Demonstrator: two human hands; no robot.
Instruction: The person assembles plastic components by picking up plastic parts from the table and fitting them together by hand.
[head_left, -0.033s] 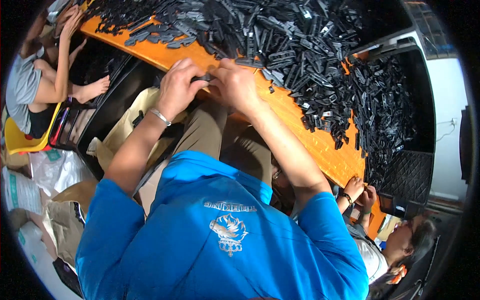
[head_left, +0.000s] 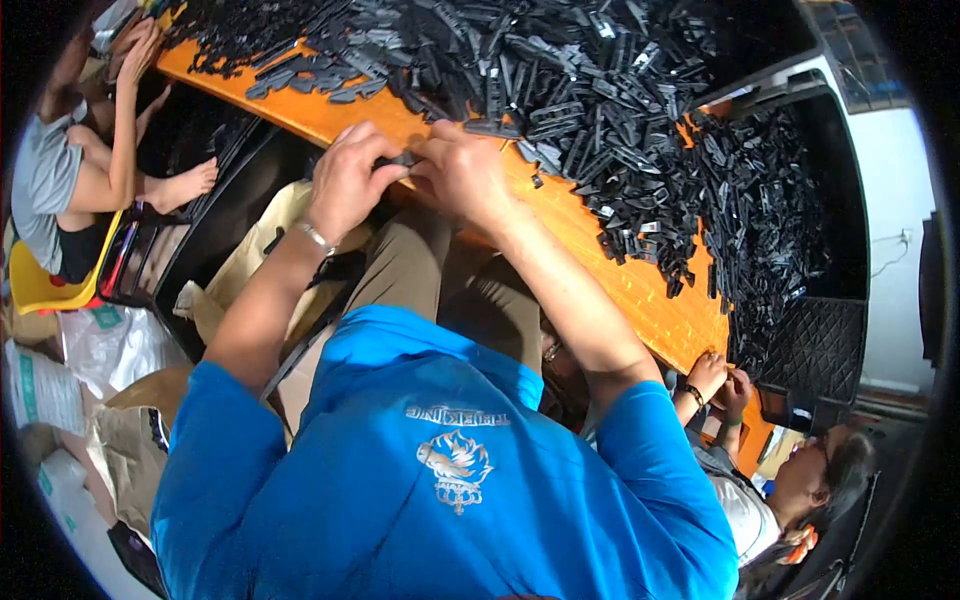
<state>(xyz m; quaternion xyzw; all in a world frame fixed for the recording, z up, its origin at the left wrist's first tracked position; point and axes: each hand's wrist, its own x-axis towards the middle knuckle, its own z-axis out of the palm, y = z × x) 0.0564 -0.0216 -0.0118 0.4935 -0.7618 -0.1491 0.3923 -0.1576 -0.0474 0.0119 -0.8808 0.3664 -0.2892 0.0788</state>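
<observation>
Between my two hands is a small black plastic part (head_left: 404, 159), mostly covered by fingers, so its full shape is hidden. My left hand (head_left: 348, 172) pinches one end between thumb and fingers. Closed around the other end is my right hand (head_left: 458, 168), its fingertips pressed together. Both hands are at the near edge of an orange wooden table (head_left: 600, 235). Just beyond them a large heap of black plastic parts (head_left: 560, 90) covers much of the tabletop, many of them long and narrow.
A co-worker (head_left: 800, 490) handles something at the table's right end. Another person (head_left: 75, 180) sits at far left on a yellow chair (head_left: 50, 290). Beside my left arm is an opened brown paper sack (head_left: 262, 235). White plastic bags (head_left: 120, 345) lie on the floor at left.
My hands remain together on the black part, with only a slight shift of fingers. The whole view has moved very slightly.
</observation>
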